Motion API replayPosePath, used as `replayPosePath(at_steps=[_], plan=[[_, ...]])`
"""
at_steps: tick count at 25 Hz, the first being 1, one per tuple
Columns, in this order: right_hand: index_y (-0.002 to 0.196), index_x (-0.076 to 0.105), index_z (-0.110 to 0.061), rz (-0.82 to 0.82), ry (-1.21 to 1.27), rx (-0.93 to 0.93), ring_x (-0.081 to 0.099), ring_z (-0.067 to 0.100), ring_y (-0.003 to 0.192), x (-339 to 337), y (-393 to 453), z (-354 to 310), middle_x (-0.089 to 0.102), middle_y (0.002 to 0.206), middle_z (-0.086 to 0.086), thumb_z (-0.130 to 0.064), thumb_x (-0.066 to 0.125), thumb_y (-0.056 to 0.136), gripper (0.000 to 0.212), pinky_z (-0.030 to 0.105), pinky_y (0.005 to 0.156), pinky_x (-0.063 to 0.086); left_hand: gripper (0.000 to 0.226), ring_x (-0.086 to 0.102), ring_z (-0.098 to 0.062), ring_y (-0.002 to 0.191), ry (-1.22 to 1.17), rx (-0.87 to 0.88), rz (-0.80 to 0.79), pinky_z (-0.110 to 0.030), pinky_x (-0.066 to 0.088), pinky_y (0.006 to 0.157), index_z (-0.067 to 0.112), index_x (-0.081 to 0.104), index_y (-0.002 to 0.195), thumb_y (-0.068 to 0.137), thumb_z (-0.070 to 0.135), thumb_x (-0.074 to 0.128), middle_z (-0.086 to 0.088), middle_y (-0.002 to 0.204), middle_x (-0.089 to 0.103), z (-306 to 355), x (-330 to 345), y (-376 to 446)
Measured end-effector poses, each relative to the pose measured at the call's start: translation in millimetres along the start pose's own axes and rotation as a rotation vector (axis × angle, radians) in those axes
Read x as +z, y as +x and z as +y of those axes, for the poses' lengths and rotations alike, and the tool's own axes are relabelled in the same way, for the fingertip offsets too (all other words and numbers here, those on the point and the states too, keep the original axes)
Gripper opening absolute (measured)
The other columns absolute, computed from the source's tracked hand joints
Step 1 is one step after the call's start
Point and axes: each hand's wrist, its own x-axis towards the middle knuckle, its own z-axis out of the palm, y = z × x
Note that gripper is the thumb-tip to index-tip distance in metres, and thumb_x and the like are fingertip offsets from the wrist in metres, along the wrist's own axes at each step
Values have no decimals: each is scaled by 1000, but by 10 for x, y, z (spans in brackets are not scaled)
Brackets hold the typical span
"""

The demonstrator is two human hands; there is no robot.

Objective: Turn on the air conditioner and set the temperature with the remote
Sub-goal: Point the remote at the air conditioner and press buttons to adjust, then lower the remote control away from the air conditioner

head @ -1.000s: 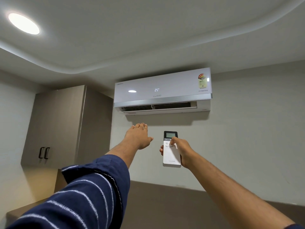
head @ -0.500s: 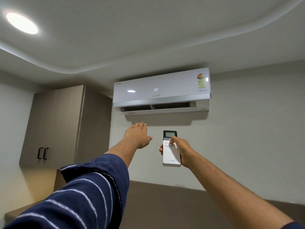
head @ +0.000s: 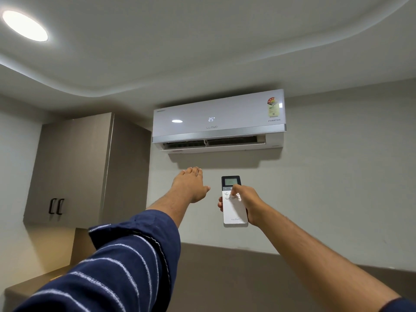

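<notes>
Change since a moment ago: very little; the air conditioner (head: 218,121) shows the same 25° on its front panel as in the two earlier views, and both arms are raised as before.
Meaning for the task: the unit appears to be on (display lit, louvre under the panel open), so the power step looks done; the setting step seems to be under way, though the figure has not altered, so no new temperature can be confirmed.
Remote (head: 234,202): held upright in the air below the unit and slightly to its right, screen end uppermost and aimed toward the unit.
Right hand (head: 246,202): closed around the remote from its right side, fingers wrapped behind the body, thumb laid across the upper button cluster just below the small screen (whether it is pressing cannot be told).
Left hand (head: 190,184): empty, fingers together and flat, stretched out toward the space under the vent, perhaps feeling for airflow; it touches nothing.
Relation of hands: near each other but apart, the left hand just to the left of the remote with a clear gap between thumb tip and casing.
Surroundings: a wall cabinet (head: 74,167) stands left of the unit; a ceiling light (head: 24,25) glows at upper left.
</notes>
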Motion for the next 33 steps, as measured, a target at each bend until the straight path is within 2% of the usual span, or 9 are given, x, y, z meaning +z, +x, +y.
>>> replayPosePath(at_steps=[3,8,13,20,22,25,27,29,33], plan=[[103,49,-4,24,-44,-5,70,35,60,-49,-49,24,70,78,22,-1,43,75,29,38,64,59,72,7,-26,151,-9,13,-9,-40,10,121,7,5,155,99,47,27,-10,164,5,61,52,-32],[99,54,-2,100,-104,37,70,31,58,-367,-293,99,69,78,19,0,40,77,27,31,57,58,72,10,-25,150,-44,82,-41,-39,12,121,7,7,155,98,47,28,-10,163,7,379,229,-116],[103,52,-1,245,-144,112,70,33,63,-1018,-796,323,68,81,20,-1,40,77,29,34,61,59,72,11,-24,150,-117,262,-76,-38,14,121,7,8,155,98,47,28,-9,163,9,1213,464,-266],[97,50,-6,616,-217,208,69,26,59,-2314,-2046,618,69,82,20,-1,39,82,19,28,55,58,70,15,-23,149,-306,586,-111,-37,16,120,7,12,154,98,47,28,-9,162,14,2898,646,-762],[102,48,-8,735,-251,238,68,24,63,-2676,-2503,691,70,86,18,-4,42,86,18,26,54,57,71,15,-23,149,-358,694,-110,-38,15,120,6,12,154,98,47,28,-9,162,14,3471,622,-979],[122,46,-2,905,-279,281,67,33,87,-3222,-3194,823,69,112,24,-7,43,91,32,38,81,55,72,13,-24,150,-443,840,-115,-38,14,121,5,11,154,98,47,29,-10,162,14,4307,540,-1412],[129,45,0,1008,-262,305,65,35,100,-3573,-3714,885,65,122,27,-6,44,92,38,41,89,50,72,12,-24,150,-491,956,-139,-38,12,121,5,10,154,98,47,30,-10,163,13,4913,431,-1787],[131,46,0,1105,-236,316,65,36,106,-3884,-4215,942,64,123,27,-5,45,92,39,40,89,50,72,11,-25,150,-531,1050,-144,-39,11,121,7,9,154,98,48,30,-10,163,12,5466,329,-2185],[132,44,4,1317,-204,332,61,31,98,-4556,-5229,1046,61,127,27,-1,46,91,41,32,75,50,72,9,-25,151,-600,1235,-160,-39,10,121,10,8,155,98,50,28,-9,163,9,6571,99,-3035]])
